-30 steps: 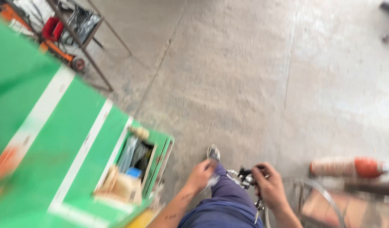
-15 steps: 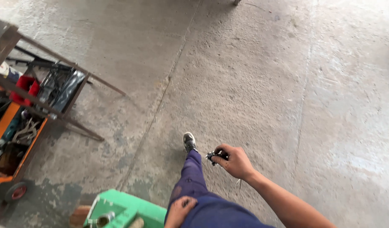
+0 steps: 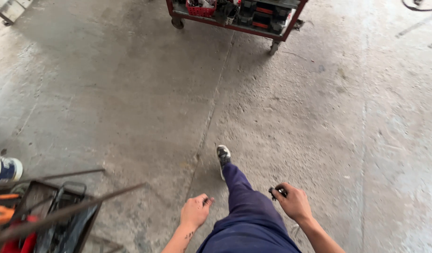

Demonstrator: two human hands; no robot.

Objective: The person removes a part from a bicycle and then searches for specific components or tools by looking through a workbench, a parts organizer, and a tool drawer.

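right hand point(image 3: 295, 204): fingers curled tight round a small dark metal part point(image 3: 277, 192), only the part's tip pokes out past the thumb and forefinger; can't tell what kind of part it is
small dark metal part: in the right hand's grip, low in the head view, just right of the person's leg, above the bare floor
left hand point(image 3: 195, 211): hanging loose beside the left thigh, fingers half bent, something small and dark sits at the fingertips point(image 3: 207, 201), too small to say whether it is held or just grime
hands apart: one either side of the leg, not touching each other
leg point(image 3: 246, 211): dark blue trouser, stretched forward between the two hands
shoe point(image 3: 223, 155): grey and black, planted flat on the floor, just right of the floor crack
floor point(image 3: 131, 103): grey concrete, stained, a long crack point(image 3: 211, 112) runs from the red cart down toward the shoe
red cart point(image 3: 234, 16): wheeled, at the top edge, well apart from the person, shelf loaded with a red basket point(image 3: 201, 8) and dark boxes
metal rack point(image 3: 61, 208): bottom left, near the left hand but not touching, thin rusty rods, black mesh, red and orange bits inside
can point(image 3: 5, 169): white and blue, at the left edge, just above the rack
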